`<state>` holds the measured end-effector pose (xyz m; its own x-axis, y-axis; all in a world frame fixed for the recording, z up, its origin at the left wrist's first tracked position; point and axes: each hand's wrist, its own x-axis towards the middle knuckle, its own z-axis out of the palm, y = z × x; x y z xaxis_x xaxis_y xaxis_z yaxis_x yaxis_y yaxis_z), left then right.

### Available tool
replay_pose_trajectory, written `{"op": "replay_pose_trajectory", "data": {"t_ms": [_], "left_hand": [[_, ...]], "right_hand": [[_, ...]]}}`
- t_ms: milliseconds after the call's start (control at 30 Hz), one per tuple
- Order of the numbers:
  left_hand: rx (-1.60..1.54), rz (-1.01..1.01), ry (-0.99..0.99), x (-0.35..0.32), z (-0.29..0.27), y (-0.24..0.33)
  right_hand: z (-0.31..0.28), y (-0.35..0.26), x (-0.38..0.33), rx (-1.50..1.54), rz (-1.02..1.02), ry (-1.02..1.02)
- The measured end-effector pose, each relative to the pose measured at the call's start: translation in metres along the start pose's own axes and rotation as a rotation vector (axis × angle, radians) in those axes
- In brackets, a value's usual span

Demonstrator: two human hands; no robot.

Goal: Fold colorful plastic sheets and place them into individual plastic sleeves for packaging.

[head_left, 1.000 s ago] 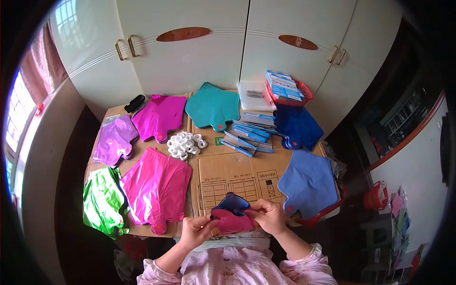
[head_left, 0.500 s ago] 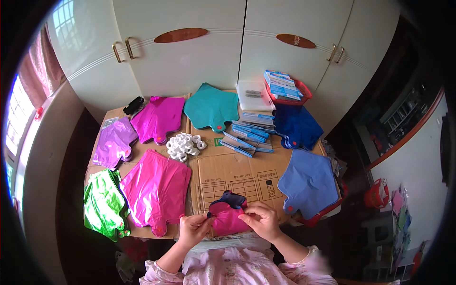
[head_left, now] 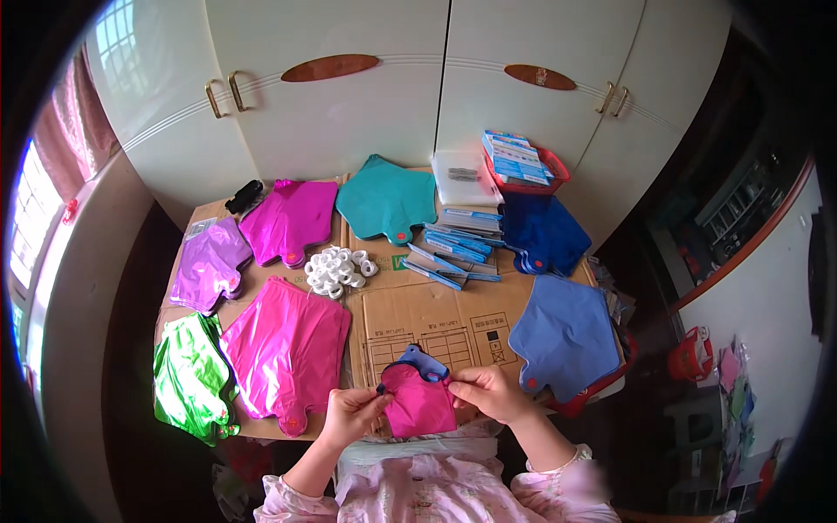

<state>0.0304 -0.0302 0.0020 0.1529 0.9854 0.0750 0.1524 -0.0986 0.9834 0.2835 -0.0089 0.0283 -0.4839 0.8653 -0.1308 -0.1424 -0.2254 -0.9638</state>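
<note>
My left hand (head_left: 350,413) pinches the left edge of a folded bundle of flat foil balloons (head_left: 417,408) just above my lap. The right edge of that bundle is pinched by my right hand (head_left: 490,394). Its front is bright pink, with dark blue and light blue foil curling out at the top. Left of my hands lies a stack of pink star-shaped foil balloons (head_left: 283,357), and a light blue stack (head_left: 565,336) lies to the right. White ribbon rolls (head_left: 338,270) sit heaped on the cardboard (head_left: 410,305) ahead.
Green (head_left: 193,379), lilac (head_left: 209,266), magenta (head_left: 288,222), teal (head_left: 388,199) and dark blue foil stacks (head_left: 547,231) ring the table. Blue-edged packets (head_left: 453,248) lie near a clear bag stack (head_left: 465,187) and a red basket (head_left: 558,166). White cabinets (head_left: 349,113) stand behind.
The foil bundle's top has changed shape, with more light blue showing. My right hand has shifted slightly right and my left slightly down-left, both keeping hold.
</note>
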Motion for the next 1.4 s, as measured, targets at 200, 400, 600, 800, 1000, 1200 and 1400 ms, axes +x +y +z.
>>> {"op": "replay_pose_trajectory", "data": {"t_ms": [200,400,600,800,1000,1200,1400], "left_hand": [[0.097,0.059,0.001,-0.001,0.0,0.001],[0.115,0.08,0.053,0.0,0.003,0.007],[0.081,0.057,0.044,0.002,0.004,0.0],[-0.075,-0.074,0.006,0.007,0.006,-0.013],[-0.078,-0.14,-0.046,0.015,0.004,-0.009],[-0.14,-0.218,-0.092,0.031,0.008,-0.006],[-0.236,-0.336,-0.099,0.055,0.004,-0.005]], "right_hand": [[0.009,0.01,0.007,-0.185,-0.136,0.189],[0.015,0.033,0.011,-0.245,-0.338,0.406],[0.021,0.02,0.009,-0.415,-0.409,0.366],[0.022,0.019,0.012,-0.113,-0.294,0.406],[0.001,0.002,0.018,-0.133,-0.038,0.158],[-0.018,0.012,0.029,-0.436,-0.109,0.17],[-0.027,0.007,0.045,-0.331,0.034,0.078]]}}
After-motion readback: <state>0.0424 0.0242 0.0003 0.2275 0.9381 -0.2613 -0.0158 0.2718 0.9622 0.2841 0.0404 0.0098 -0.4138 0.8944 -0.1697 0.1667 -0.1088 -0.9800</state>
